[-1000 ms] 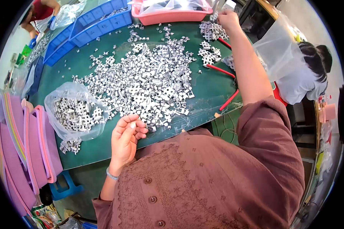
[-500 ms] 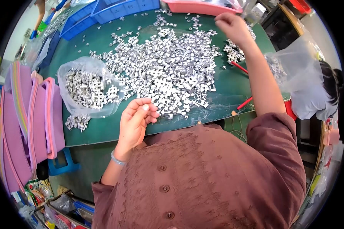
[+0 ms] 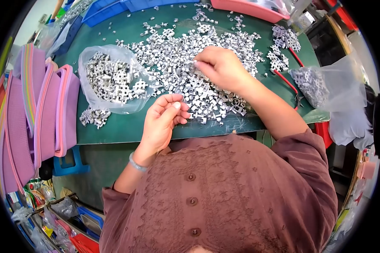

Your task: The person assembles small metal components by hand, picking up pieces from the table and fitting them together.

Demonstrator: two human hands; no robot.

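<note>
A: Which step is in hand?
B: Picking, it seems: the right hand [image 3: 221, 67] is set on the pile [image 3: 190, 63] on the tabletop [image 3: 126, 126], fingers pinched together.
A: And the left hand [image 3: 162, 122]?
B: Held half-curled, nothing seen clamped. A firm pinch on one part is called for next.

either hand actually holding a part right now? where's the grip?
Cannot tell for sure. The right hand pinches with its fingertips down in the pile of metal parts. The left hand is curled at the pile's near edge; any part in it is hidden.
</note>
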